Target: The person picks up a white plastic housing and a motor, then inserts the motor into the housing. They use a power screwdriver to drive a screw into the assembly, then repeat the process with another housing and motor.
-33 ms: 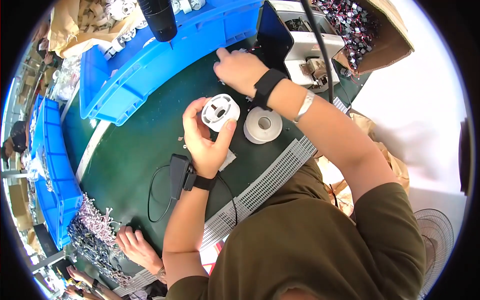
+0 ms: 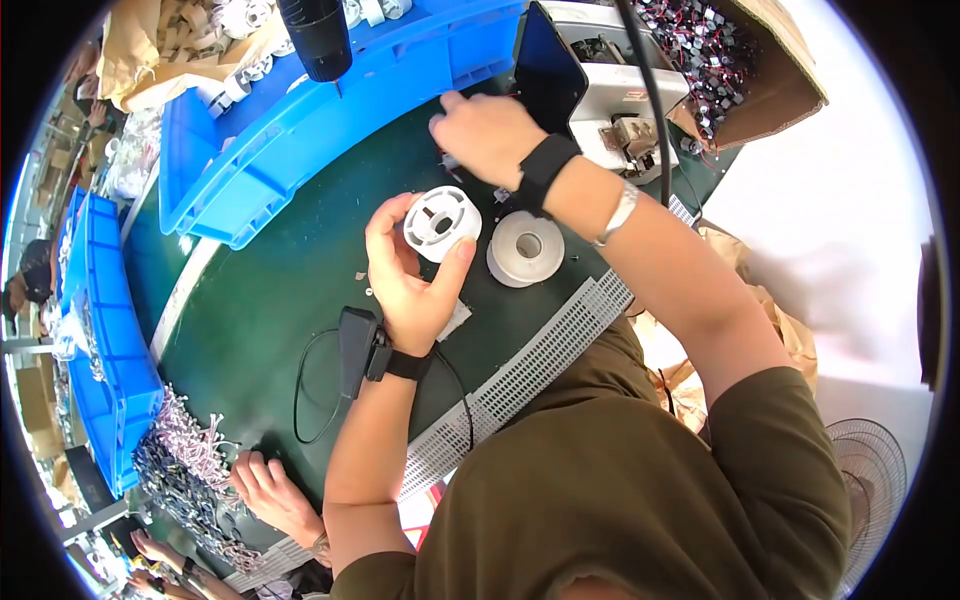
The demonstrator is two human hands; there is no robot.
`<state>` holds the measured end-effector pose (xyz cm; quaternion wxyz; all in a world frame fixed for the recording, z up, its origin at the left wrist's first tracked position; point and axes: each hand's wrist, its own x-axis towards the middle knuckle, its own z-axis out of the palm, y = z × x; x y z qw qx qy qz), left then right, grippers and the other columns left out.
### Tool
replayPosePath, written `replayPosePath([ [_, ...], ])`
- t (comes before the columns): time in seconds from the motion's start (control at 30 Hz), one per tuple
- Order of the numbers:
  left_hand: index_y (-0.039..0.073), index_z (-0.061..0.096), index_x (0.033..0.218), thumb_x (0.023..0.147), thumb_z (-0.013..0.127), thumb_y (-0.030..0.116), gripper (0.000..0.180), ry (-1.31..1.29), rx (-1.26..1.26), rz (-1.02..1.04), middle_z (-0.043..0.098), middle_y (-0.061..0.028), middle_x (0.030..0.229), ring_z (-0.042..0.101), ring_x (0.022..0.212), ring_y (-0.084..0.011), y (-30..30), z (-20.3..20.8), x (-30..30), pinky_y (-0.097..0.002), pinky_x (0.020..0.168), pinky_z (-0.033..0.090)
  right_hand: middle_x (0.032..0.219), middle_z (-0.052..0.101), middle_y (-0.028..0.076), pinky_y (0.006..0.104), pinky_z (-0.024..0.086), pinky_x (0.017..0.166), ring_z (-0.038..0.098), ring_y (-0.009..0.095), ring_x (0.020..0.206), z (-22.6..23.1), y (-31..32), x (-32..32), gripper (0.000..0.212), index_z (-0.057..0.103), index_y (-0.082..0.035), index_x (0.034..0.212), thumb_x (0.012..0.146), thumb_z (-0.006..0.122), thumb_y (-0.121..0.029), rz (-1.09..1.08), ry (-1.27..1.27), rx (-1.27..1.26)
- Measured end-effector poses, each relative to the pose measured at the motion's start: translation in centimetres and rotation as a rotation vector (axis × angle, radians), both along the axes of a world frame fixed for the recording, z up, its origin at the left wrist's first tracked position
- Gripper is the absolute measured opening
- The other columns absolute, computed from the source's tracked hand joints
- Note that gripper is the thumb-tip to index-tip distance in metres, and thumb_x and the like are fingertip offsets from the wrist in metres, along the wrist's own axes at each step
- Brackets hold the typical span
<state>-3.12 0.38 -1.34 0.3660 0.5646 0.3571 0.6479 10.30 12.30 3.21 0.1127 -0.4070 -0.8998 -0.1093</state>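
My left hand [image 2: 413, 290] grips a round white plastic housing [image 2: 443, 222] by its rim, thumb on the near side. The housing is tilted toward me and shows slots around a central hole. Beside it on the green table lies a roll of white tape or label material [image 2: 527, 250]. Farther off, my right hand [image 2: 487, 138] is low over the table by the blue bin, fingers curled down. Whatever its fingertips may hold is hidden. A few small parts [image 2: 452, 165] lie just below that hand.
A large blue bin [image 2: 300, 150] spans the far side, with a black electric screwdriver [image 2: 318, 40] hanging above it. At the far right stand a grey machine [image 2: 620, 100] and a cardboard box [image 2: 775, 95] of small wired parts. A co-worker's hand [image 2: 272, 490] rests near wire bundles [image 2: 195, 470].
My right hand has shifted slightly to the right, and small parts below it show more. The hanging cable has swung a little right. My left hand stays almost still with the housing.
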Motion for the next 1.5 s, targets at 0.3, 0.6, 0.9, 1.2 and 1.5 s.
replayPosePath([
  [0.3,-0.003,0.040,0.122,0.066,0.074,-0.003,0.065,0.143,0.023,-0.094,0.051,-0.0127,0.113,0.055,0.103,-0.0197,-0.4,0.6,1.4,-0.0316,0.088,0.047,0.085,0.062,0.016,0.0359,0.049,0.070,0.062,0.030,0.077,4.3,2.0,2.7,0.027,0.064,-0.003,0.099,0.076,0.066,-0.017,0.037,0.619,-0.047],
  [0.6,0.000,0.052,0.114,0.055,0.085,0.011,0.068,0.689,0.185,0.057,0.049,-0.0164,0.110,0.055,0.092,-0.0308,-0.8,2.2,3.4,-0.0363,0.075,0.048,0.084,0.059,0.002,0.0197,0.045,0.063,0.055,0.005,0.071,5.5,-6.9,8.2,0.019,0.058,0.002,0.096,0.079,0.066,-0.003,0.008,0.865,-0.664],
  [0.9,-0.003,0.038,0.127,0.061,0.080,0.020,0.082,0.715,0.117,-0.224,0.043,-0.0245,0.126,0.043,0.116,-0.0402,-0.5,2.5,2.8,-0.0431,0.096,0.038,0.093,0.060,0.005,0.0239,0.050,0.077,0.059,0.010,0.081,4.4,-10.3,9.7,0.025,0.058,0.001,0.101,0.078,0.066,0.001,0.032,0.875,-0.783],
  [1.2,-0.001,0.047,0.112,0.059,0.080,0.010,0.063,0.658,0.217,-0.025,0.056,-0.0160,0.102,0.056,0.092,-0.0339,-0.3,1.7,3.8,-0.0386,0.076,0.047,0.084,0.057,0.008,0.0310,0.048,0.064,0.057,0.022,0.073,2.6,-10.8,7.8,0.019,0.058,-0.004,0.088,0.073,0.069,-0.005,0.141,0.657,-0.532],
  [1.5,-0.001,0.050,0.111,0.057,0.083,0.019,0.067,0.666,0.201,0.015,0.052,-0.0192,0.112,0.053,0.102,-0.0364,-0.8,1.3,3.0,-0.0409,0.084,0.046,0.096,0.057,0.008,0.0305,0.045,0.077,0.055,0.025,0.092,3.5,-9.3,8.2,0.029,0.057,-0.002,0.099,0.073,0.068,-0.009,0.336,0.429,-0.344],
])
